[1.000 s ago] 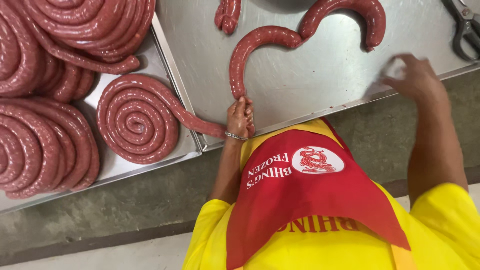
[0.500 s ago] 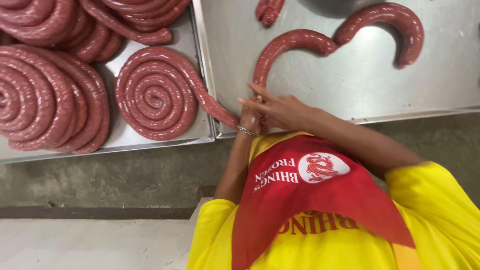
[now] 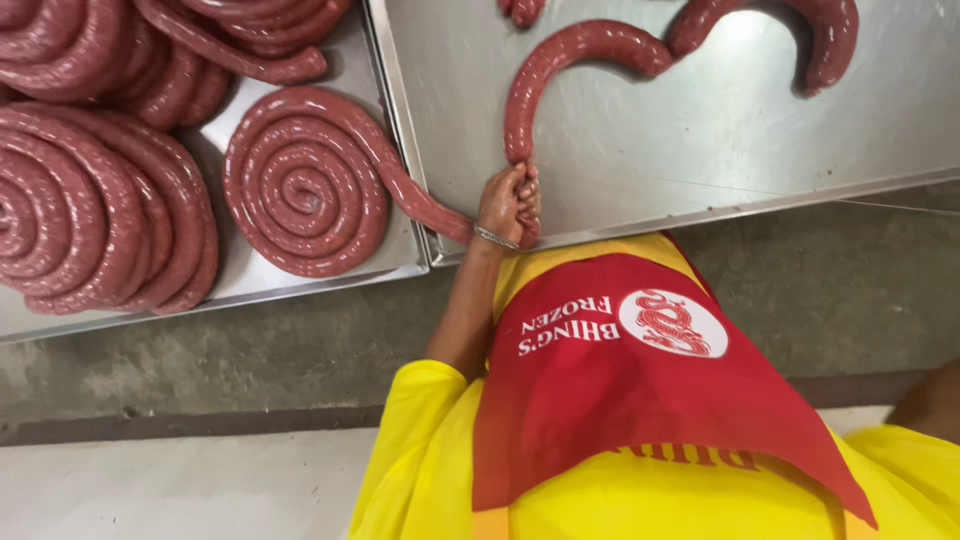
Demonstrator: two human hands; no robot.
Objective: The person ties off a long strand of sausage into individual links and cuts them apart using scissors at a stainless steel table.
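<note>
My left hand point(image 3: 508, 205), with a thin bracelet at the wrist, is shut on a long reddish-brown sausage rope point(image 3: 560, 70) at the near edge of a steel tray point(image 3: 700, 150). One side of the rope runs left over the tray rims into a flat coil point(image 3: 305, 185). The other side curves up across the steel tray. Only part of my right arm point(image 3: 930, 400) shows at the right edge; its hand is out of view.
A second steel tray point(image 3: 250, 280) on the left holds several more sausage coils point(image 3: 100, 210), with loose lengths piled behind. Another curved sausage point(image 3: 830, 40) lies far right on the steel tray. I wear a yellow shirt and red apron point(image 3: 640, 380). A grey concrete ledge runs below the trays.
My right hand came from the tray's right side to join the left hand on the sausage, then pulled back out of view. The left hand keeps its grip.
</note>
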